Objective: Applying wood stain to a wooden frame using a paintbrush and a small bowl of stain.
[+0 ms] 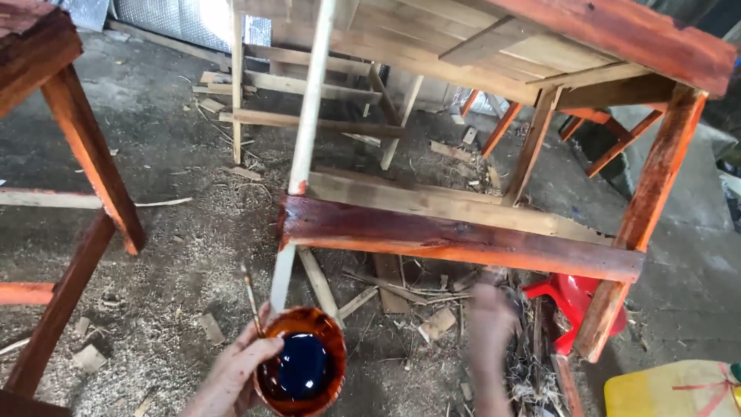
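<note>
The floor (177, 255) is rough grey concrete, dusted with sawdust and littered with wood offcuts (436, 323) and shavings. A wooden table frame (463, 232) stands on it, its lower rail wet with red-brown stain, one leg still pale and bare. Another stained frame (85, 154) stands to the left. Low in view, the left hand (231, 378) is clasped around a round bowl of dark stain (301, 371), a thin brush handle (251, 297) rising beside the fingers. The right hand (490, 340) is blurred; I cannot tell its grip. A red plastic stool (567, 297) lies under the frame.
</note>
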